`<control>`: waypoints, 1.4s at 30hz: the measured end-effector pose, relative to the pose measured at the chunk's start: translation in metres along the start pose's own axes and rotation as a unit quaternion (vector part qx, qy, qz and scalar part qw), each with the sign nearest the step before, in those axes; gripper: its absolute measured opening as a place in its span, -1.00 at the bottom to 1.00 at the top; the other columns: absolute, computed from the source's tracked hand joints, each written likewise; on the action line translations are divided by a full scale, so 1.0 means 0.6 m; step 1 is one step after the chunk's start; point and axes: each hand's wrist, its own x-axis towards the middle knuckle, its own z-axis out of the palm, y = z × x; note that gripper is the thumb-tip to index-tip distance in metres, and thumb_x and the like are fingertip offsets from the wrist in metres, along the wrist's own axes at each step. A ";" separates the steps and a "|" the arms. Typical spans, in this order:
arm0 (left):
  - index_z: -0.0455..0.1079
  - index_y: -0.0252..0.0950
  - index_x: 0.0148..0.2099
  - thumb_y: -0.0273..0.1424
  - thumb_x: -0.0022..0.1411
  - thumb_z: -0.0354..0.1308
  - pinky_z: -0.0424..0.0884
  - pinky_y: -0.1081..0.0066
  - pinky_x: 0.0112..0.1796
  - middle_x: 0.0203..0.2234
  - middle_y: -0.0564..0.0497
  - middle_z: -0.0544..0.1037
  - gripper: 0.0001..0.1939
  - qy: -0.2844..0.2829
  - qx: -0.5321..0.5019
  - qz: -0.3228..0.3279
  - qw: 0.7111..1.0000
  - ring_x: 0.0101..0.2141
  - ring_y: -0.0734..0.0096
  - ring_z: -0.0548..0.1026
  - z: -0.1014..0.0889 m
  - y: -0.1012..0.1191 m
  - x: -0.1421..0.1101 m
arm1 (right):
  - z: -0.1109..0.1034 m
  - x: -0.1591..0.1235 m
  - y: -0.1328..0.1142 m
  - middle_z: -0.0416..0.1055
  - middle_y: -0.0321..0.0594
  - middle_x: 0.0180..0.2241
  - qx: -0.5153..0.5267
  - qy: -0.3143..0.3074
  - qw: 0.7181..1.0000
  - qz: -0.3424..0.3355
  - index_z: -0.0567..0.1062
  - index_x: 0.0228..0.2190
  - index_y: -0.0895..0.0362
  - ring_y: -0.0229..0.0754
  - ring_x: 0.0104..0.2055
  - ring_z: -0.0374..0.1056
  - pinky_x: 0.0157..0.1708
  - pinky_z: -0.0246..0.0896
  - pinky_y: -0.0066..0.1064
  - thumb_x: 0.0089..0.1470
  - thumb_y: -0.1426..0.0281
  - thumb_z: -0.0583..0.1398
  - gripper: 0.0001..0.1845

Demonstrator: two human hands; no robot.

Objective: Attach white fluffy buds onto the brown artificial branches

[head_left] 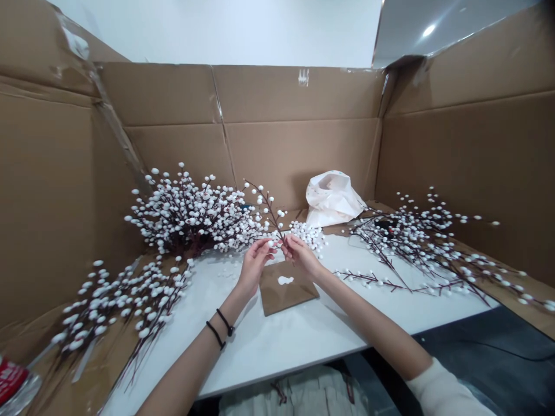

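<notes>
Both hands meet above a brown cardboard square with a white glue-like blob on it. Between thumb and fingers, my right hand grips a thin dark branch that carries white berries and leans up to the left. My left hand, wearing two black bands at the wrist, pinches a small white berry close beside that stem. Whether this berry touches the stem is hard to see. Loose white berries lie in a pile just behind the hands.
A large bunch of berry branches stands back left, with more branches at front left. Thin branches spread over the right side. A white plastic bag sits at the back. Cardboard walls enclose the white table. A red-labelled bottle lies lower left.
</notes>
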 end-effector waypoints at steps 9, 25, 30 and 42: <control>0.31 -0.29 -0.13 -0.14 0.01 0.20 0.37 0.53 -0.33 -0.30 -0.02 0.47 -0.57 0.004 0.043 0.030 0.999 -0.37 0.54 0.44 -0.001 -0.006 0.000 | -0.006 -0.002 -0.003 0.07 -0.38 -0.62 0.016 -0.012 1.000 0.024 0.25 -0.54 0.16 -0.40 -0.60 -0.08 -0.64 -0.21 -0.53 -0.12 0.14 0.26 -0.61; 0.40 -0.29 -0.12 -0.19 0.02 0.22 0.36 0.48 -0.16 -0.21 -0.03 0.50 -0.61 0.002 0.081 0.052 0.995 -0.21 0.43 0.46 -0.021 -0.015 0.014 | 0.008 -0.013 -0.009 0.33 -0.28 -0.42 -0.099 -0.077 0.991 -0.050 0.22 -0.50 0.10 -0.22 -0.31 0.32 -0.19 0.29 -0.24 -0.01 0.12 0.16 -0.67; 0.39 -0.31 -0.12 -0.19 0.03 0.21 0.34 0.47 -0.13 -0.21 -0.05 0.50 -0.61 -0.004 0.085 0.051 0.995 -0.20 0.41 0.45 -0.018 -0.014 0.012 | 0.013 -0.015 -0.013 0.34 -0.28 -0.43 -0.106 -0.076 0.990 -0.049 0.22 -0.51 0.10 -0.22 -0.32 0.32 -0.18 0.29 -0.20 -0.03 0.13 0.19 -0.66; 0.41 -0.32 -0.18 -0.17 0.00 0.22 0.32 0.51 -0.20 -0.28 -0.01 0.51 -0.62 -0.004 0.100 0.044 0.994 -0.28 0.46 0.43 -0.013 -0.005 0.010 | 0.009 -0.015 -0.010 0.35 -0.30 -0.43 -0.124 -0.072 0.989 -0.045 0.20 -0.50 0.11 -0.23 -0.32 0.34 -0.17 0.31 -0.23 -0.01 0.12 0.17 -0.65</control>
